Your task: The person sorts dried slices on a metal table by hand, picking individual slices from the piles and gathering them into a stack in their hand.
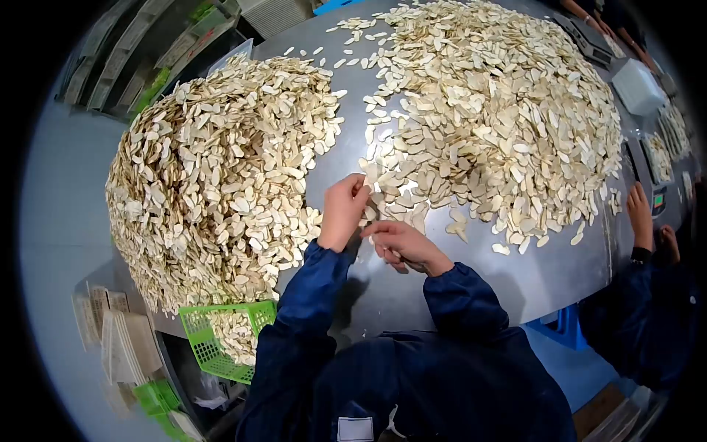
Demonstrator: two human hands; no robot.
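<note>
My left hand (344, 211) is over the bare strip of table between two piles, at the near edge of the right-hand one. Thumb and fingers are pinched on a pale, flat, elongated dried slice (371, 173). Close to its right, my right hand (403, 244) has its fingers curled in, the index finger reaching toward the left hand. Whether anything is inside those fingers is hidden. Similar slices make up the large right pile (508, 110) and the taller left pile (221, 177). A few loose slices (458, 225) lie to the right of my hands.
A green perforated basket (193, 331) with slices stands at the left pile's near edge. The metal table (434, 295) shows before me. At right are a person's hand (639, 214), a scale display (658, 200) and a white container (638, 87). Racks (118, 55) stand far left.
</note>
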